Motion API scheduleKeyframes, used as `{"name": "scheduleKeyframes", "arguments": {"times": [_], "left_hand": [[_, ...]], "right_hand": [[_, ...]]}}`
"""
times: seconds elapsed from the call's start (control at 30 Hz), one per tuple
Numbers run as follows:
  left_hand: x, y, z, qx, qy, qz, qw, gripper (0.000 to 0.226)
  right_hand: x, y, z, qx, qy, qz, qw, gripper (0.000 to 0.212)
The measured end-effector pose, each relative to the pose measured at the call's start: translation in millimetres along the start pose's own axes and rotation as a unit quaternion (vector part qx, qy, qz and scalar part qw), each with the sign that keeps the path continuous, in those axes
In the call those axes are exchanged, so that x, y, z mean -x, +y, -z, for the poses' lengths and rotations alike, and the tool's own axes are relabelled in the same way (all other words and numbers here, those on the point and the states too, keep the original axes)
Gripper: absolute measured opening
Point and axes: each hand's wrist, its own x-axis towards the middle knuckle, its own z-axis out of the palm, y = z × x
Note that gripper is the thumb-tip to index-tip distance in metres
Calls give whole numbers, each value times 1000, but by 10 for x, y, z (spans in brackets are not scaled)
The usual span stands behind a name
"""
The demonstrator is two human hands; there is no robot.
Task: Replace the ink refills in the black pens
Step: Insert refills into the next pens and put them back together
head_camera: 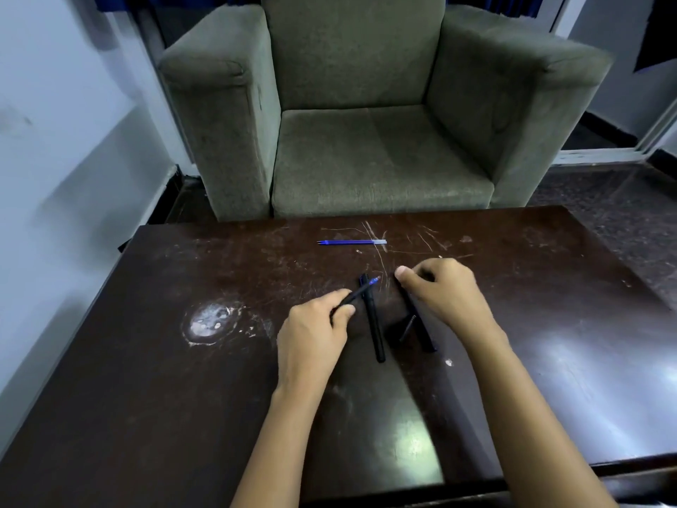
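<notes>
My left hand [314, 333] grips a black pen barrel [357, 293] with a blue refill end [374, 280] sticking out of it, tilted up to the right. Beside it a second black pen [374, 326] lies flat on the dark wooden table [183, 379]. My right hand [445, 287] rests fingers-down on a third black pen [421, 330], thumb and fingertips pinching its far end. Next to that pen lies a thin dark piece [407, 327]. Farther back, two blue refills [351, 242] lie side by side.
A grey-green armchair [366, 115] stands just beyond the table's far edge. A white scuffed patch [210, 320] marks the tabletop on the left. A pale wall runs along the left and dark floor shows at the right.
</notes>
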Motion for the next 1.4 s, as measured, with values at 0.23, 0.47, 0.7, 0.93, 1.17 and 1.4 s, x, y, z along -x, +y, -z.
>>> {"name": "scheduleKeyframes", "arguments": {"times": [0.23,0.47,0.7,0.93,1.17,1.4], "left_hand": [[-10,9,8,28,-6,42,999,34],[-14,11,1,31,-22,51,998,34],[-26,-18,6,73,-42,50,995,32],[-23,-15,17,93,-58,33,993,32],[-19,16,27,97,-81,22,992,33],[-16,8,19,96,-84,16,992,32]], "right_hand": [[68,-89,-151,171,-64,-140,973,41],[157,-199,-345,226,-73,-128,963,41],[43,-122,-218,-299,44,-89,949,11],[-4,-167,-155,-582,-61,-116,803,32],[-35,-109,-147,-628,-108,-120,761,44],[-44,-107,-153,-712,-81,-124,687,37]]}}
